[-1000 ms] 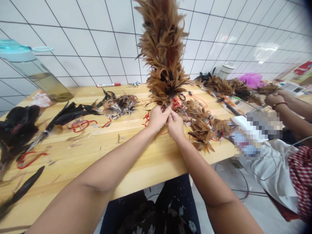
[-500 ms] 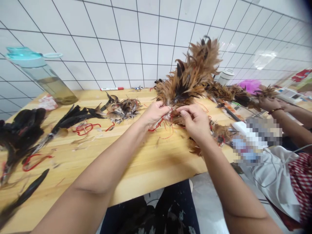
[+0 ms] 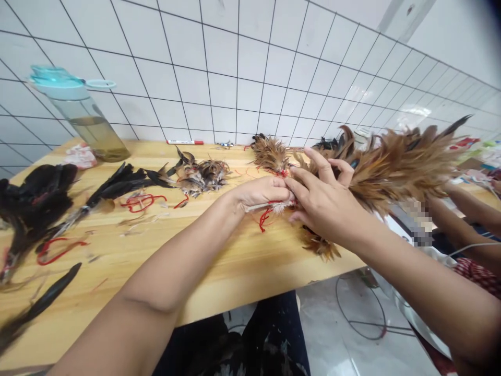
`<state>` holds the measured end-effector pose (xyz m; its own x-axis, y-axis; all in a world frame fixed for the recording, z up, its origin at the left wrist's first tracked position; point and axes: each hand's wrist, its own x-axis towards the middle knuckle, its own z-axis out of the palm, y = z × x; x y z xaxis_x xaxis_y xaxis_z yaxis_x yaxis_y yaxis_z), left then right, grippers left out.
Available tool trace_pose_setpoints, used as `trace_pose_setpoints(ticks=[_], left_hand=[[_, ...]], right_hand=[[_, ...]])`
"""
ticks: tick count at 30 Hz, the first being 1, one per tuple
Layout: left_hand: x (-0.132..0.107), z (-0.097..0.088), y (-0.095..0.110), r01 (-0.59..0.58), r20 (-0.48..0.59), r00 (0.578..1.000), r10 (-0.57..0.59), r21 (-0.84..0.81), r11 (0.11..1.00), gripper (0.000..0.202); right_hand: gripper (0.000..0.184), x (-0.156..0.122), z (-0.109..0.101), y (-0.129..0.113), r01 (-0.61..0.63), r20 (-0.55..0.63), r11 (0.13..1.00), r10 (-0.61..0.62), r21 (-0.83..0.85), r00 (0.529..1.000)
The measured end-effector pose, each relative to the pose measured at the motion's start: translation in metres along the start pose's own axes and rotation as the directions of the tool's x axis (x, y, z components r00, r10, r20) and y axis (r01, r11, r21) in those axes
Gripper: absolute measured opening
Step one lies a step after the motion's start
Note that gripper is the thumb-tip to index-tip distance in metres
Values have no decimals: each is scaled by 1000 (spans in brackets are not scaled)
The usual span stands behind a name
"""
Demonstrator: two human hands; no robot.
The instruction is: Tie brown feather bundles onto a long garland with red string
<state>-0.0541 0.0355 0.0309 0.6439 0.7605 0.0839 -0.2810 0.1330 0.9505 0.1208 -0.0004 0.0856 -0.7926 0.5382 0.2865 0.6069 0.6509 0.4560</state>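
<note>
While the left hand (image 3: 264, 194) is curled snugly around the feathers' (image 3: 403, 164) pale end, its arm (image 3: 172, 277) outstretched, the right hand (image 3: 329, 203) slants beside it, fingers fanned; whether it grips, I cannot tell. The feathers spread rightward from the grip, red thread (image 3: 263, 225) just below.

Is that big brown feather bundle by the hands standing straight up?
No, the brown feather bundle stretches out sideways, its feathers reaching well to the right of the right hand.
</note>
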Motion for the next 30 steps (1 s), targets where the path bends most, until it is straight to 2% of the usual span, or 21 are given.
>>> trace_pose_setpoints(ticks=[3, 7, 13, 23, 30], left_hand=[[2, -1, -5, 43, 37, 998, -42, -10, 999, 6], [3, 1, -7, 71, 109, 992, -66, -43, 997, 13], [5, -1, -10, 113, 132, 986, -102, -73, 991, 19], [7, -1, -14, 203, 190, 964, -186, -79, 976, 14], [4, 3, -11, 217, 161, 965, -206, -51, 975, 12]], right_hand=[[34, 1, 4, -2, -53, 93, 998, 51, 20, 994], [26, 4, 8, -1, -61, 205, 998, 65, -26, 977], [14, -2, 12, 1, -31, 183, 999, 32, -8, 983], [19, -9, 21, 3, -4, 215, 999, -7, 48, 977], [17, -14, 25, 2, -1, 203, 998, -12, 66, 979]])
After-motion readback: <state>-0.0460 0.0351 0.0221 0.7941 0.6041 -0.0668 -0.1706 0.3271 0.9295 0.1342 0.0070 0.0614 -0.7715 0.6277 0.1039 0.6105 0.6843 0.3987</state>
